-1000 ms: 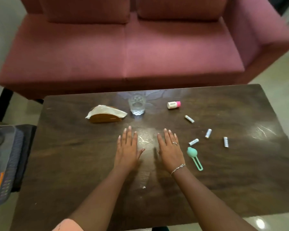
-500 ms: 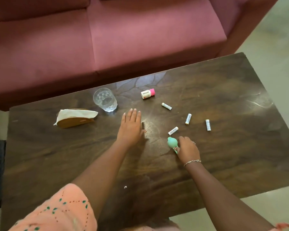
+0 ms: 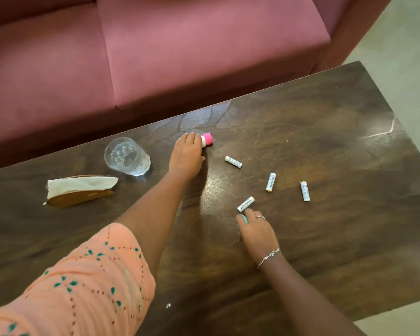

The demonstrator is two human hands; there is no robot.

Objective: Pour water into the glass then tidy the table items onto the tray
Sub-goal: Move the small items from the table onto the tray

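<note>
A clear glass (image 3: 127, 156) stands on the dark wooden table (image 3: 325, 132), far left of centre. My left hand (image 3: 186, 155) lies over a small white bottle with a pink cap (image 3: 207, 139), fingers curled on its body. My right hand (image 3: 256, 230) is closed on a mint-green tool (image 3: 245, 218), mostly hidden under the fingers. Several white batteries lie loose: one (image 3: 246, 204) touching my right fingertips, others (image 3: 233, 162), (image 3: 270, 182), (image 3: 305, 191) to the right. No tray or water container is in view.
A wooden napkin holder with white napkins (image 3: 79, 190) lies left of the glass. A dark pink sofa (image 3: 180, 52) runs along the table's far edge. Pale floor (image 3: 407, 52) shows at right.
My left hand has moved from the table's middle out to the pink-capped bottle. My right hand has closed further over the green tool. The camera has shifted right and closer.
</note>
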